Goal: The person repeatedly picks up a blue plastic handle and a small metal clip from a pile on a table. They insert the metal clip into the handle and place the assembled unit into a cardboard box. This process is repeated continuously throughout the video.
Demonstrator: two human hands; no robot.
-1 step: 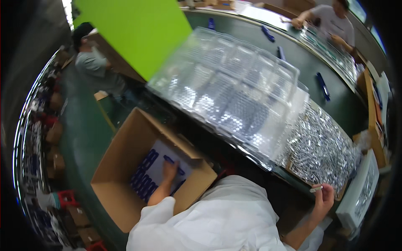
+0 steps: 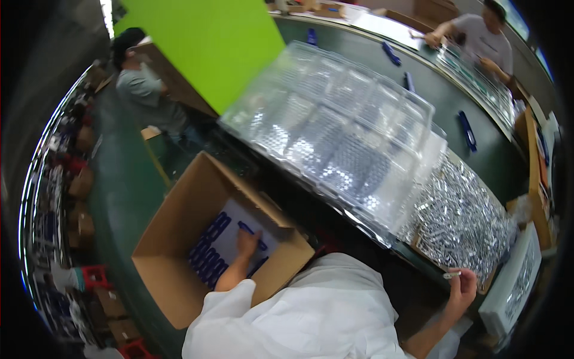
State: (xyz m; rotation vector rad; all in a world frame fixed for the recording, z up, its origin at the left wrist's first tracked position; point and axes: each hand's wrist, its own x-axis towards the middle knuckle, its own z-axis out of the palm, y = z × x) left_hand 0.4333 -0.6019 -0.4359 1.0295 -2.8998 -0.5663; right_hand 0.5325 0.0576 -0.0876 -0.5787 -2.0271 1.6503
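Observation:
Inside the open cardboard box (image 2: 160,261), my left hand (image 2: 246,244) is closed on a long blue piece (image 2: 262,245) above a white sheet (image 2: 236,210). Rows of similar blue pieces (image 2: 206,254) lie beside it in the box. My right hand (image 2: 463,288) pinches a small slim silver metal part (image 2: 451,275) between thumb and fingertips, at the near edge of a heap of loose shiny metal parts (image 2: 460,209). What exactly the blue pieces and the metal part are is too small to tell.
Clear plastic compartment trays (image 2: 335,113) filled with small parts stand ahead. Several blue pieces (image 2: 467,130) lie along the green belt (image 2: 442,99) behind them. One person (image 2: 487,39) works across it; another (image 2: 143,90) stands far left by a bright green panel (image 2: 203,42).
The whole view has shifted slightly, with the scene sliding a little right. Both hands keep their holds in nearly the same places.

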